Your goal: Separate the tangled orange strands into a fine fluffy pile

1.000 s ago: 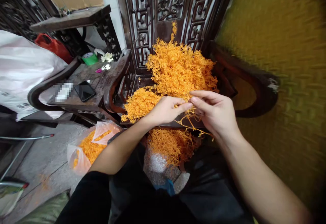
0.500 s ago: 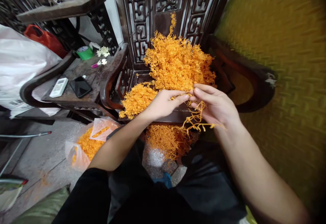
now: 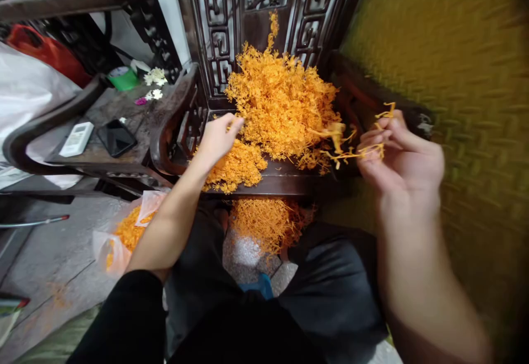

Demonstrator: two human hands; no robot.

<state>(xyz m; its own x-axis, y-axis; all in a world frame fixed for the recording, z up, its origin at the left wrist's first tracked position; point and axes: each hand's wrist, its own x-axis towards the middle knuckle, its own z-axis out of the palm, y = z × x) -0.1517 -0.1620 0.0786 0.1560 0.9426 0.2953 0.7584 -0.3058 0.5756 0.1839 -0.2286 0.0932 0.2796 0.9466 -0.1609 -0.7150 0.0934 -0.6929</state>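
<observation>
My right hand (image 3: 403, 157), raised at the right of the chair, is closed on a thin orange branching sprig (image 3: 376, 151). Its strands stick out to the left and above the fingers, partly blurred. My left hand (image 3: 220, 139) hovers over the smaller pile of orange plastic-looking bits (image 3: 239, 168), fingers pinched together; a speck of orange shows by the fingertips, but what they hold is unclear. Behind it, a large heap of frilly orange sprigs (image 3: 285, 105) leans against the carved chair back (image 3: 260, 27). Both piles rest on the dark wooden seat (image 3: 285, 179).
A mass of bare orange stems (image 3: 268, 220) sits below the seat, between my knees. On the left, a plastic bag (image 3: 119, 251) holds orange pieces. A side table (image 3: 99, 105) carries a phone (image 3: 117, 138), white remote (image 3: 77, 139), and green tape (image 3: 124, 79). A yellow-brown textured surface (image 3: 467, 105) borders the right.
My hands, together over the seat front before, have parted. The left moved left to the small pile; the right moved right and up with the orange sprig. The view shifted slightly.
</observation>
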